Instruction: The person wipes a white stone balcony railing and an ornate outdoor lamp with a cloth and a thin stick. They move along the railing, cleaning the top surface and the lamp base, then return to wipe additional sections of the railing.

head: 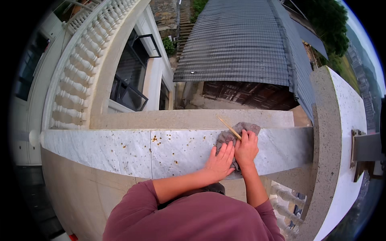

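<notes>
A grey cloth point(248, 126) lies bunched on the marble-look tiled ledge point(187, 156). My left hand point(220, 159) rests on the cloth's left part with its fingers stretched out and close together. Just right of it, my right hand point(246, 147) is bent over the cloth and the lower end of some thin wooden sticks point(229, 127), which point up and to the left. How its fingers hold the sticks is partly hidden. Brown and yellowish spots point(154, 138) dot the ledge to the left of the hands.
Beyond the ledge runs a lower concrete strip point(193, 119), with a drop to a corrugated roof point(235, 42) past it. A white balustrade point(79, 69) and opened window panes point(132, 98) stand at the left. A speckled stone pillar point(327, 120) bounds the ledge at the right.
</notes>
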The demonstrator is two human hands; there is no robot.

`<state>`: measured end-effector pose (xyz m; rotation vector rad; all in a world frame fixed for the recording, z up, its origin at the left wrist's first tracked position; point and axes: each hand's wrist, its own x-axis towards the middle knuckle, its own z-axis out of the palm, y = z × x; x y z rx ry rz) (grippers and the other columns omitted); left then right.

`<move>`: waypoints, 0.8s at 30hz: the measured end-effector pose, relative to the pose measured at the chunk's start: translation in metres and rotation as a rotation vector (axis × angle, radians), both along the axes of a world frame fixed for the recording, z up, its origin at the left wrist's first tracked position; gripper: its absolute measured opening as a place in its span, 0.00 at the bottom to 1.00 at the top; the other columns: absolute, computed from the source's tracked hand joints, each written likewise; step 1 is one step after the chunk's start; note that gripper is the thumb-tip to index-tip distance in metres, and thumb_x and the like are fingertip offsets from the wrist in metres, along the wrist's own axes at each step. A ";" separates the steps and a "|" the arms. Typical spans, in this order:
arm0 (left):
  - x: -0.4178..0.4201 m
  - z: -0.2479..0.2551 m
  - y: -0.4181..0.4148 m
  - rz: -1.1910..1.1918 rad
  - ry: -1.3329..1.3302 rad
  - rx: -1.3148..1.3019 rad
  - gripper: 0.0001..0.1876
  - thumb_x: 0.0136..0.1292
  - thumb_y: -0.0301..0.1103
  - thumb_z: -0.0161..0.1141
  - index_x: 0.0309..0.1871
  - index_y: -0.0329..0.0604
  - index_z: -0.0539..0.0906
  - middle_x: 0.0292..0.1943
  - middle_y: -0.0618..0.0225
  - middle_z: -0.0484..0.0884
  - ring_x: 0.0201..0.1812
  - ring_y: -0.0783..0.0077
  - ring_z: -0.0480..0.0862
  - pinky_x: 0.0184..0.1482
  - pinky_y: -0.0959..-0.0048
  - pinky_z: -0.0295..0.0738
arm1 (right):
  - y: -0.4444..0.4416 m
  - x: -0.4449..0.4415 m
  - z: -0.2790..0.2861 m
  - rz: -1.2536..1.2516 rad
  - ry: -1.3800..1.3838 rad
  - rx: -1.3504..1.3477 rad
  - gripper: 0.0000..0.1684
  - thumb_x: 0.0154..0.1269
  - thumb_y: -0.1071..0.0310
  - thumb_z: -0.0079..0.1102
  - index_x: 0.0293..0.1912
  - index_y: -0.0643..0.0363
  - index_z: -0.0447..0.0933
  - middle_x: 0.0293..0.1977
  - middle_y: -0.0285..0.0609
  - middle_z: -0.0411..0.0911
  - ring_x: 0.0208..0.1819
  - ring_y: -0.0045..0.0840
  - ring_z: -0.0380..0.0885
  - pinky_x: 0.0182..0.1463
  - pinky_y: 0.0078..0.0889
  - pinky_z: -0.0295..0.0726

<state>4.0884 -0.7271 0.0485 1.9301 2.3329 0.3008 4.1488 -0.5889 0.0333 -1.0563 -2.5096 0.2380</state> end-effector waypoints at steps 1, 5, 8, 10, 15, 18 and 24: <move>0.005 0.001 0.004 -0.003 -0.004 -0.007 0.45 0.55 0.56 0.62 0.68 0.28 0.64 0.72 0.46 0.57 0.69 0.49 0.59 0.63 0.42 0.56 | 0.001 0.001 0.000 0.029 0.060 0.008 0.20 0.51 0.69 0.61 0.48 0.55 0.77 0.44 0.40 0.74 0.44 0.39 0.73 0.38 0.41 0.79; 0.013 -0.005 0.014 -0.001 -0.016 0.029 0.47 0.52 0.53 0.66 0.67 0.25 0.63 0.71 0.44 0.56 0.70 0.48 0.57 0.62 0.39 0.54 | 0.004 0.011 0.002 0.002 0.064 -0.003 0.16 0.52 0.70 0.60 0.44 0.52 0.78 0.42 0.36 0.74 0.43 0.35 0.74 0.36 0.37 0.80; 0.022 -0.006 0.032 -0.071 -0.037 0.043 0.46 0.52 0.51 0.66 0.68 0.25 0.63 0.71 0.44 0.56 0.70 0.48 0.57 0.62 0.39 0.53 | 0.020 0.030 0.003 -0.045 0.058 -0.013 0.16 0.52 0.71 0.60 0.44 0.51 0.79 0.41 0.35 0.74 0.43 0.34 0.74 0.35 0.37 0.80; 0.030 -0.006 0.048 -0.110 -0.053 0.045 0.46 0.53 0.50 0.66 0.68 0.24 0.62 0.71 0.43 0.56 0.70 0.47 0.56 0.62 0.39 0.53 | 0.035 0.042 0.000 -0.075 0.042 -0.041 0.17 0.52 0.70 0.59 0.45 0.51 0.79 0.42 0.35 0.74 0.44 0.35 0.73 0.35 0.40 0.80; 0.062 -0.014 0.125 -0.187 -0.033 0.146 0.46 0.55 0.52 0.63 0.69 0.27 0.61 0.71 0.45 0.57 0.71 0.49 0.57 0.62 0.38 0.53 | 0.105 0.086 0.000 -0.204 -0.058 0.027 0.15 0.56 0.66 0.58 0.46 0.51 0.78 0.44 0.38 0.73 0.46 0.39 0.72 0.38 0.44 0.81; 0.083 -0.012 0.171 -0.226 -0.026 0.159 0.45 0.56 0.53 0.62 0.69 0.29 0.62 0.71 0.47 0.58 0.71 0.50 0.57 0.63 0.38 0.53 | 0.143 0.109 0.009 -0.342 -0.143 -0.007 0.16 0.60 0.64 0.56 0.48 0.52 0.78 0.48 0.41 0.73 0.48 0.43 0.72 0.43 0.47 0.80; 0.116 -0.014 0.231 -0.295 -0.099 0.193 0.43 0.56 0.56 0.61 0.67 0.32 0.66 0.71 0.47 0.60 0.72 0.50 0.56 0.64 0.37 0.53 | 0.164 0.173 0.004 -0.491 -0.160 0.071 0.19 0.64 0.63 0.54 0.54 0.54 0.76 0.57 0.45 0.72 0.49 0.49 0.75 0.49 0.47 0.78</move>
